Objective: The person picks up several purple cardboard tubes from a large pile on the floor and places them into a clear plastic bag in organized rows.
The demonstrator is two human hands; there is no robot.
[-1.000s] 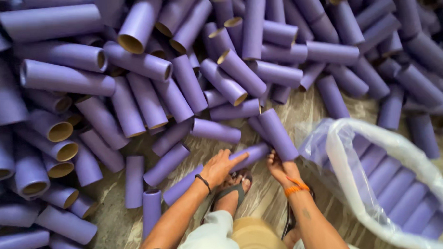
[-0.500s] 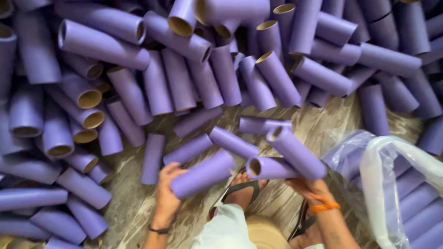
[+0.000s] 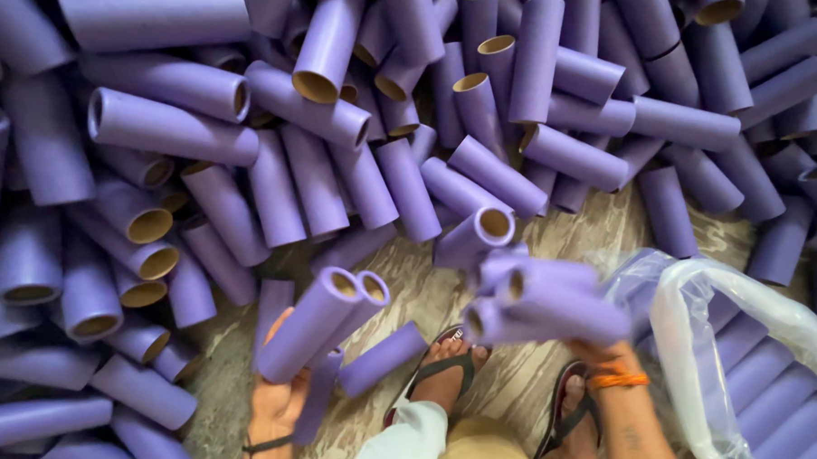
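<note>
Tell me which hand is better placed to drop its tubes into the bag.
Probably the right hand: its purple tubes sit right beside the plastic bag. The left hand holds tubes across the feet.

Dozens of purple tubes [image 3: 407, 184], 1 plastic bag [image 3: 702, 337], 2 sandals [image 3: 436, 369]

Purple tubes [image 3: 406, 157] with tan cardboard insides, piled above the sandals [image 3: 450, 368], which are dark-strapped. Clear whitish bag [image 3: 747, 335] right of them holds purple tubes. Orange wristband [image 3: 617, 377]. Floor [image 3: 532, 388] streaked grey-beige.
</note>
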